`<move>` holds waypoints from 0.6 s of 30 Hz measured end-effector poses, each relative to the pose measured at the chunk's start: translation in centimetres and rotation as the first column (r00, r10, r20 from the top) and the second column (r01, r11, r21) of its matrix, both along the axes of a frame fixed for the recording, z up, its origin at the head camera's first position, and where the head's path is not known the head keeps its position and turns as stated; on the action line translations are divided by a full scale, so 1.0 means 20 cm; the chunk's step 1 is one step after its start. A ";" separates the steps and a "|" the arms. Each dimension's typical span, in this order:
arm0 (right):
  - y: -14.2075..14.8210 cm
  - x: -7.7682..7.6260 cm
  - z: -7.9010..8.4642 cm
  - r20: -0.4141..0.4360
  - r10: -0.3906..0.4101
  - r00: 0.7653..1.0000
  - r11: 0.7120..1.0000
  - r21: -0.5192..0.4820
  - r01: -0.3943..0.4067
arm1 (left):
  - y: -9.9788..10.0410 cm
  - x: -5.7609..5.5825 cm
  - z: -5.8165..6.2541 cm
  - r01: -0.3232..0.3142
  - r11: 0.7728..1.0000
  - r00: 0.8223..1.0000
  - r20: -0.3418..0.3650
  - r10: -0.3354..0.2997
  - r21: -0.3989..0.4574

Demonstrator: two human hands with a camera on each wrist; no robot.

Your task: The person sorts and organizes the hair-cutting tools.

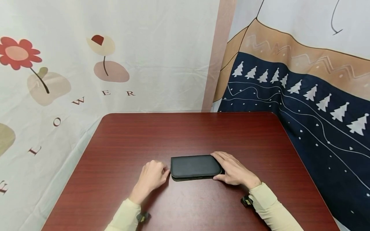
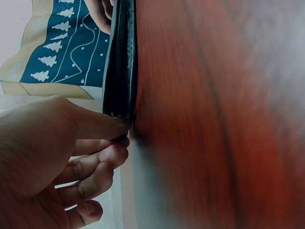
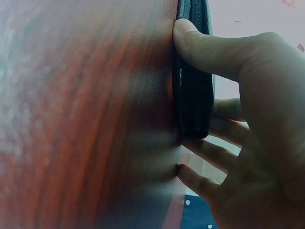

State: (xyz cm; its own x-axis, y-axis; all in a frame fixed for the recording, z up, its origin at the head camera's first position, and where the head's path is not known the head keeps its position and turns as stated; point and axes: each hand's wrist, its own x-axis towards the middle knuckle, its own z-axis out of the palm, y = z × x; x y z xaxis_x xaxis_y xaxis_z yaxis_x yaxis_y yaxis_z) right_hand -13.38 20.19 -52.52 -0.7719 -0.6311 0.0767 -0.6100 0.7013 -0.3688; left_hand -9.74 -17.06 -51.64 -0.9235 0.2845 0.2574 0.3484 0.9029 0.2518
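Note:
A black zip wallet lies flat and closed on the brown wooden table, its long side running left to right. At its left end my left hand pinches a small dark piece at the zip edge between thumb and forefinger; the fingertips partly hide it. The other left fingers curl loosely below. Around the right end, my right hand grips the wallet, with the thumb on the near zipped side and the fingers spread over the far corner. The zip teeth show beside that thumb in the right wrist view.
The table has rounded far corners. Behind it hangs a pale curtain with printed flowers and letters; at the right is a navy and tan cloth with white trees. Each wrist wears a small dark device.

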 end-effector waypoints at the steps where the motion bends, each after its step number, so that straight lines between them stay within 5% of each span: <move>1: 0.00 0.00 0.00 -0.001 0.000 1.000 1.000 -0.001 0.000 | 0.00 -0.01 0.00 0.000 1.000 1.000 0.000 0.000 0.000; 18: 0.00 0.01 0.00 -0.009 0.007 1.000 1.000 0.005 -0.007 | -0.02 -0.14 0.00 0.006 1.000 1.000 0.010 -0.006 -0.018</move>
State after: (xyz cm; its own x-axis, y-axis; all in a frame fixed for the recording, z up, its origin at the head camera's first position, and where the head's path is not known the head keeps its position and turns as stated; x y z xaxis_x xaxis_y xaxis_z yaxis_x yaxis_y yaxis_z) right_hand -13.22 20.17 -52.42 -0.7670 -0.6367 0.0802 -0.6179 0.6990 -0.3600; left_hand -12.61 -17.47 -51.65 -0.9242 0.2949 0.2427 0.3516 0.9051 0.2389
